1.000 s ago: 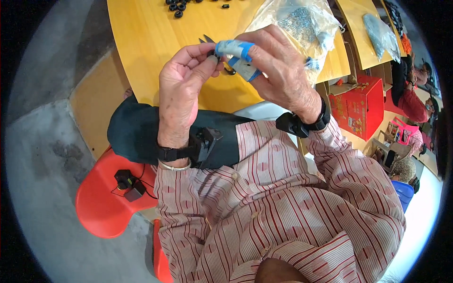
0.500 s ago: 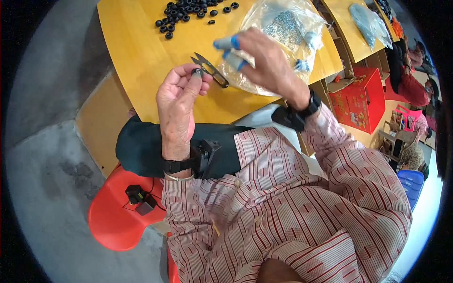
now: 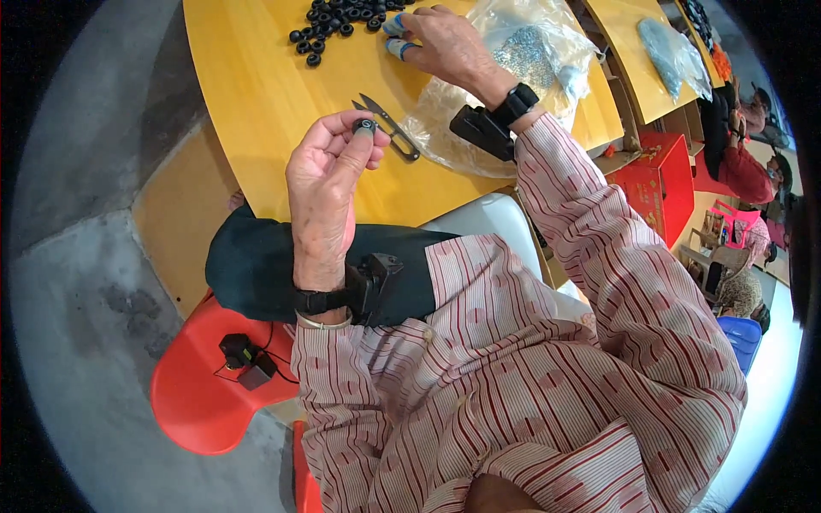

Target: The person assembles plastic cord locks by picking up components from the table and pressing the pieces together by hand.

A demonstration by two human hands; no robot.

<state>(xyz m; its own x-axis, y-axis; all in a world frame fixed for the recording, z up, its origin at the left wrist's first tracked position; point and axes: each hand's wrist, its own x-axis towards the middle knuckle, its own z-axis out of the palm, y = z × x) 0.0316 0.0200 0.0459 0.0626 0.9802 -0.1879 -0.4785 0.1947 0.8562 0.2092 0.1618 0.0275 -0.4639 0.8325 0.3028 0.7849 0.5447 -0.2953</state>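
My left hand is closed, pinching a small black ring-shaped bead between thumb and fingers, its round opening facing up. Just beyond those fingertips lies a pair of black thread snips, blades pointing away to the left. My right hand reaches over the far part of the yellow table, with blue-and-grey covers on its fingertips. Its covered fingers are apart, down at the edge of a pile of black beads; nothing shows clearly between them.
A clear plastic bag holding small shiny silvery pieces lies right of the snips. Beyond the table's right edge stands a red box. A red stool with a black device on it is at lower left. Other people sit far right.
My right hand has moved away and left, from above the bag and snips to the bead pile. My left hand keeps the bead nearly in place.
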